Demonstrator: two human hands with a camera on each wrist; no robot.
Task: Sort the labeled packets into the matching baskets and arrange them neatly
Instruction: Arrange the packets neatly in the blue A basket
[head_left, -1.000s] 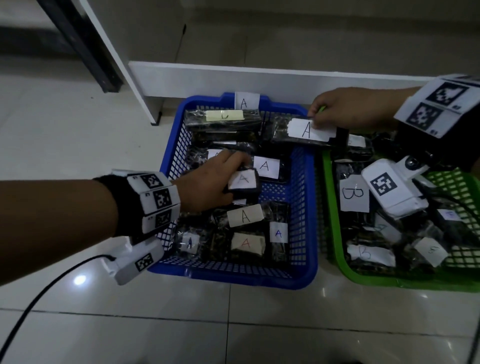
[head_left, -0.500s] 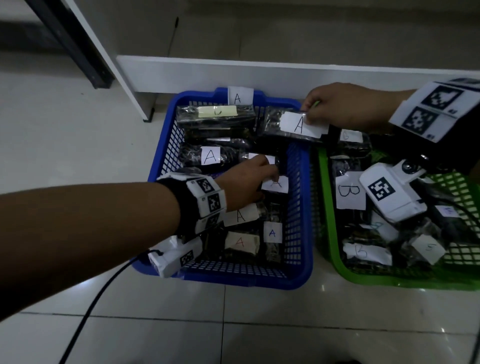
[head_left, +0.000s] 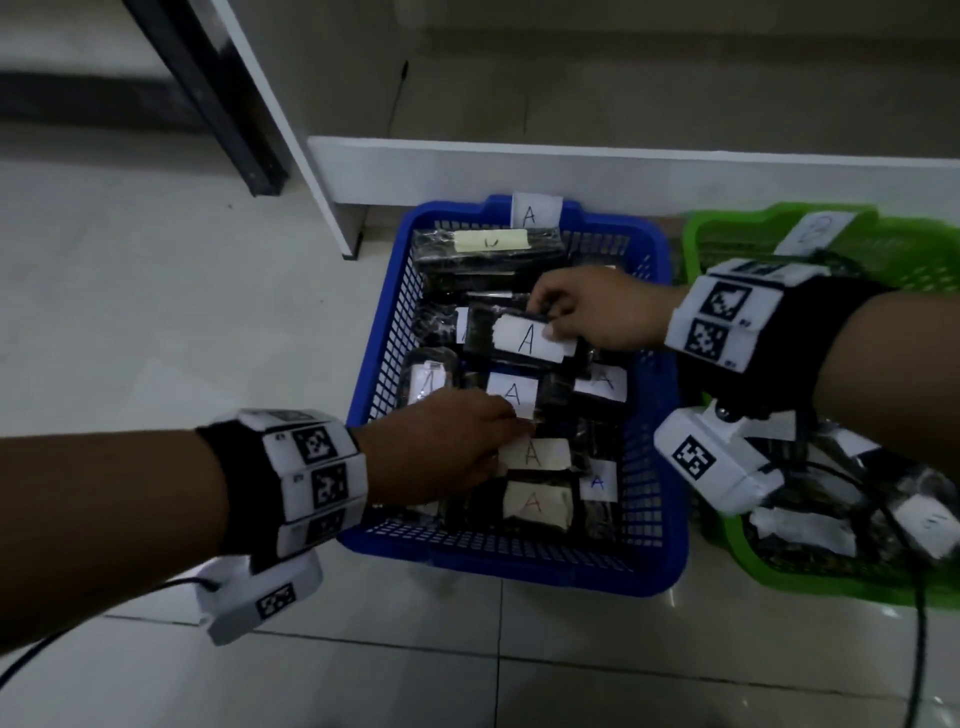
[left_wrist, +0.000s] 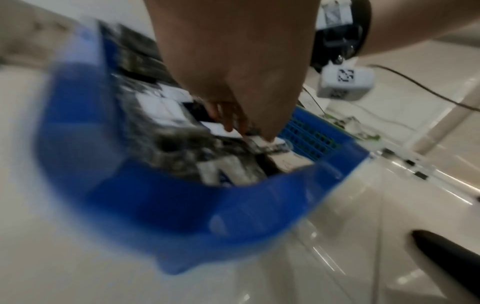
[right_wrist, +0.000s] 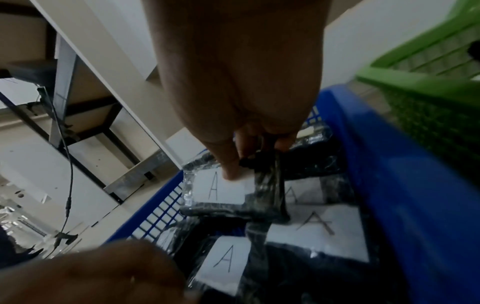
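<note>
A blue basket (head_left: 519, 566) tagged A on its far rim holds several dark packets with white A labels. My right hand (head_left: 543, 317) pinches one A packet (head_left: 524, 340) by its right end and holds it over the middle of the basket; in the right wrist view the thumb lies on the label of that packet (right_wrist: 221, 191). My left hand (head_left: 519, 423) reaches in from the near left. Its fingers point down onto another A packet (head_left: 511, 395) in the basket (left_wrist: 182, 216). The left wrist view is blurred.
A green basket (head_left: 779, 582) with more labelled packets stands right of the blue one, partly hidden by my right forearm. A low white ledge (head_left: 623, 166) runs behind both baskets, with a black frame leg (head_left: 208, 93) at the far left. Cables trail over the tiled floor.
My right hand has carried its A packet from the blue basket's far right rim to over the basket's middle. My left hand has shifted a little among the packets.
</note>
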